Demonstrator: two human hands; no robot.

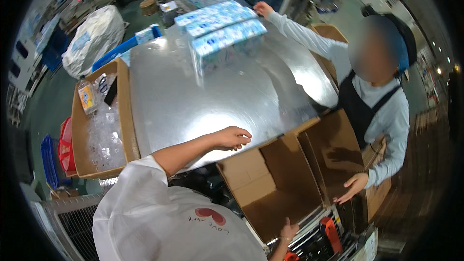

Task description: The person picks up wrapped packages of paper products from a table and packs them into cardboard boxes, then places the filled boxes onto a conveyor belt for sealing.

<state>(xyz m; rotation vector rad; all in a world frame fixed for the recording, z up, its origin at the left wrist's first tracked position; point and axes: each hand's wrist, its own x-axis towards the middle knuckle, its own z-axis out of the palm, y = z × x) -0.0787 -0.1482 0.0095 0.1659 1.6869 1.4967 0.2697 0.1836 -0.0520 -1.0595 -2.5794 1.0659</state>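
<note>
My left hand [233, 137] hovers over the metal table [164, 101], near its front edge. Its fingers are loosely bent and a little apart, with nothing in them. At the near side of an open cardboard box [251, 179] is my right hand [289, 230], thumb pointing up. Its other fingers are mostly hidden, so I cannot tell whether it grips the box. The box's inside shows bare cardboard. Towards the table's far side stand blue-and-white packs [227, 36] in clear wrap. A co-worker's hand [262, 9] is beside them; the co-worker's other hand [353, 186] is open by a second box [331, 140].
A carton [126, 116] of crumpled clear plastic, with a bottle [87, 97] and a dark phone-like object [111, 92], borders the table's left. Behind it sits a large white sack [94, 38]. Orange-and-black machine parts [331, 234] lie below the box. The co-worker [377, 92] stands at right.
</note>
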